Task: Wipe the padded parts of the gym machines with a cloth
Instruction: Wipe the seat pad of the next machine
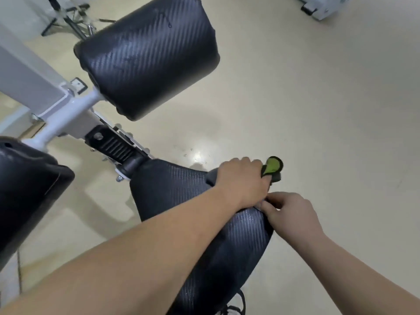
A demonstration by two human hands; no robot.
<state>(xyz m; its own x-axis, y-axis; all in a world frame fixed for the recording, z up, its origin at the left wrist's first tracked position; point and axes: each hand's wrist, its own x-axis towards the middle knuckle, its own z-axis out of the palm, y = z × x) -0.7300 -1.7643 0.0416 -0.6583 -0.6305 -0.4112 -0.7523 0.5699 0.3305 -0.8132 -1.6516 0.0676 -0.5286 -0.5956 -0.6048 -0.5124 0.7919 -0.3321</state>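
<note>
Pad, black, roller-shaped, with a woven carbon-style texture; lies in the lower centre of the frame, running from a black spring-like coupling at centre left down toward the bottom edge. Both forearms cross it.

Left hand, centre right of the frame, palm down on the far end of this pad, fingers curled closed around a cloth. Cloth is green with a dark edge; only a small folded part shows, sticking out past the knuckles at the pad's end. The rest is hidden under the hand.

Right hand, just below and right of the left hand, touching the pad's right edge. Fingers are bent and pinched together close to the left hand's heel; what they hold, if anything, cannot be told, as the fingertips are hidden.

Second pad, same black texture, upper centre of the frame, mounted on a white tube. Well apart from the hands.

Third pad, smooth black, left edge of the frame, partly cut off.

Frame of the machine, white metal, upper left, joining the pads.

Floor, pale beige, glossy, with a bright light reflection and a few small droplets just above the left hand.

Black stand, top left corner, blurred. White equipment, top right corner, cut off.
</note>
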